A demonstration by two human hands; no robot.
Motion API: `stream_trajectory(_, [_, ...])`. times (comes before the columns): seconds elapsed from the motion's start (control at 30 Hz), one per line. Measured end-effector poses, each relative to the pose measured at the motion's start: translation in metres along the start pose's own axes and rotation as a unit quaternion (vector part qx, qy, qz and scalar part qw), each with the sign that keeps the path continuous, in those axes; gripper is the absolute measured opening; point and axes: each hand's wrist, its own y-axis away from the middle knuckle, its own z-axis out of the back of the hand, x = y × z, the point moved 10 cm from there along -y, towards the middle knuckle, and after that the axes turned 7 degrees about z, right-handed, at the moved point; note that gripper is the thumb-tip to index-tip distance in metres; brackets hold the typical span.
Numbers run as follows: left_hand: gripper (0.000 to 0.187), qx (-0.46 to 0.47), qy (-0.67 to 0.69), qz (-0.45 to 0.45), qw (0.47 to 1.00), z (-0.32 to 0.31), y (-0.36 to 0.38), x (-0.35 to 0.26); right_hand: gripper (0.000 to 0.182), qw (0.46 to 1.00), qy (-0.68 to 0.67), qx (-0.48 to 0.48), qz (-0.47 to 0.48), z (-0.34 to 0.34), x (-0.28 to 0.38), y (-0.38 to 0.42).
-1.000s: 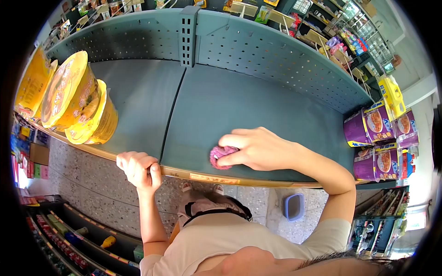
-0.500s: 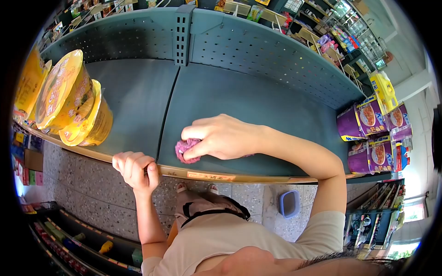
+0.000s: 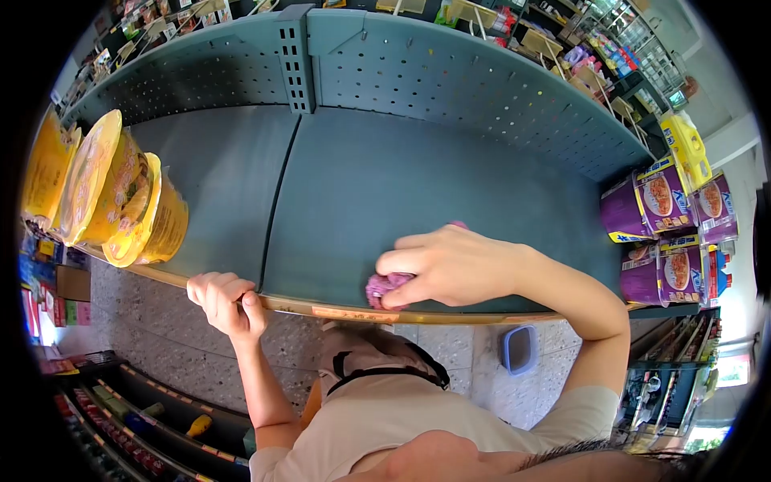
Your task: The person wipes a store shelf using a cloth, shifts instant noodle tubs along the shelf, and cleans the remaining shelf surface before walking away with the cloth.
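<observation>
A crumpled purple-pink cloth [image 3: 385,290] is bunched under my right hand [image 3: 454,265], whose fingers close round it and press it on the grey metal shelf [image 3: 345,185] close to the front edge. A bit of the cloth also peeks out above the knuckles; the rest is hidden by the hand. Farther left, my left hand [image 3: 227,304] grips the shelf's tan front edge [image 3: 289,306], its fingers curled over the top. An orange label [image 3: 353,314] sits on that edge between my two hands.
Yellow instant noodle tubs [image 3: 112,189] stand at the shelf's left end, purple noodle tubs [image 3: 662,197] at its right end. A perforated panel [image 3: 450,80] rises at the back. Below, a blue plastic container [image 3: 520,350] is on the speckled floor, with lower shelves [image 3: 161,410] behind me.
My right hand has slid the cloth to the right along the front of the shelf. My left hand keeps its hold on the edge. The view has shifted slightly.
</observation>
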Motion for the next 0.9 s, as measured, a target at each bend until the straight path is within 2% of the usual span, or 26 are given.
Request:
stream_trajectory(0.1, [0.024,-0.005,-0.001,-0.007,1.0,-0.001,0.001,0.001,0.031,1.0,-0.004,-0.001,-0.031,0.004,0.003,0.023])
stream_trajectory(0.2, [0.025,-0.009,-0.006,-0.009,1.0,0.0,0.001,0.0,0.022,0.998,-0.012,0.008,-0.062,0.009,0.007,0.043])
stream_trajectory(0.9, [0.02,-0.006,0.015,-0.047,0.999,0.001,0.001,-0.004,0.02,0.951,0.051,0.0,-0.304,0.027,0.035,0.188])
